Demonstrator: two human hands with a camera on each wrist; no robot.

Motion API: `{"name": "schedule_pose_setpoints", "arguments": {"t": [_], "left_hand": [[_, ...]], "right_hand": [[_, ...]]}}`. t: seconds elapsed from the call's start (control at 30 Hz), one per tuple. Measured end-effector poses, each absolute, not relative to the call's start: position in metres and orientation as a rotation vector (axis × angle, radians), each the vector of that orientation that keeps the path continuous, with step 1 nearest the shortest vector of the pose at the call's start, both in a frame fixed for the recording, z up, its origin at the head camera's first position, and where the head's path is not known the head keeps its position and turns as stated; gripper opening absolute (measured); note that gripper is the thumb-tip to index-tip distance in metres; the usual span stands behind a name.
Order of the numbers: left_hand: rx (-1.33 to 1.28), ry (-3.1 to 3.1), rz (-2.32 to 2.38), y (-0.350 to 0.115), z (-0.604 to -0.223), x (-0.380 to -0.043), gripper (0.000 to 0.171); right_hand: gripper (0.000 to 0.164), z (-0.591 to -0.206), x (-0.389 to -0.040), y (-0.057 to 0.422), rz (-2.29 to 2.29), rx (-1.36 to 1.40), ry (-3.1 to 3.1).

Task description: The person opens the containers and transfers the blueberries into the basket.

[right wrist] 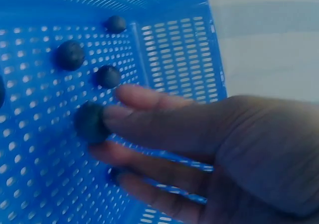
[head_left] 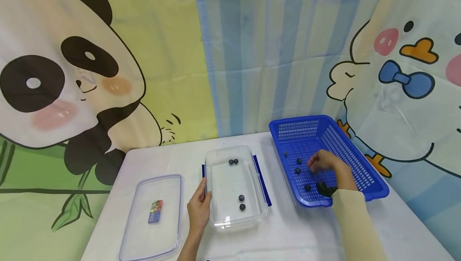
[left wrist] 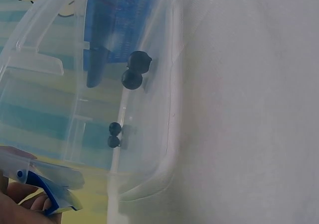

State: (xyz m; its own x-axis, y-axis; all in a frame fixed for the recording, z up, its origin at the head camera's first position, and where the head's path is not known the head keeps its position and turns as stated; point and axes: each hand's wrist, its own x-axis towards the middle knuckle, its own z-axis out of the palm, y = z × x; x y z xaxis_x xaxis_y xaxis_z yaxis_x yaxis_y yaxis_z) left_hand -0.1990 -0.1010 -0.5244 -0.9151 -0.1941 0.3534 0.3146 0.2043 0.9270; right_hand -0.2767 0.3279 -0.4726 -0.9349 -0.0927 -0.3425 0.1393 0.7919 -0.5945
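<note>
My left hand (head_left: 199,205) grips the left side of a clear plastic box (head_left: 223,189), its fingers curled by a blue side latch (left wrist: 55,196). Two pairs of dark round blueberries lie in the box, one blueberry (head_left: 241,198) near the front and another (head_left: 235,161) near the back. Over the blue basket (head_left: 376,189), my right hand (head_left: 325,161) reaches in. Its thumb and fingers pinch a blueberry (right wrist: 91,123) close to the basket's perforated floor. Several more sit around it, including one blueberry (right wrist: 70,55) and another blueberry (right wrist: 107,76).
A clear lid (head_left: 138,229) with a bluish rim and a small colourful label (head_left: 155,211) lies flat at the left of the white table (head_left: 288,237). A second blue latch (head_left: 263,181) hangs out on the box's right side. Printed curtains (head_left: 245,73) stand behind.
</note>
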Motion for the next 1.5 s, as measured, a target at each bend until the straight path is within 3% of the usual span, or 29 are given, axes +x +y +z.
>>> {"name": "schedule_pose_setpoints", "arguments": {"t": [0.17,0.53,0.7,0.87,1.13,1.5], "left_hand": [[-0.110,-2.080,-1.755,-0.106,-0.547,-0.210,0.043],[-0.107,-2.097,-1.773,-0.101,-0.527,-0.204,0.041],[-0.089,-2.091,-1.756,-0.104,-0.545,-0.211,0.043],[-0.122,-2.055,-1.746,-0.106,-0.549,-0.213,0.043],[-0.128,-2.050,-1.777,-0.104,-0.549,-0.213,0.042],[-0.103,-2.072,-1.773,-0.104,-0.547,-0.210,0.043]], "right_hand": [[0.015,-0.475,-0.278,0.326,-0.867,0.063,2.640],[0.018,-0.460,-0.273,0.313,-0.877,-0.024,2.781],[0.016,-0.435,-0.268,0.275,-1.229,-0.290,2.765],[0.021,-0.419,-0.264,0.212,-1.511,-0.558,2.345],[0.013,-0.445,-0.256,0.125,-1.327,-0.459,2.194],[0.010,-0.468,-0.259,0.098,-1.216,-0.387,2.328]]}}
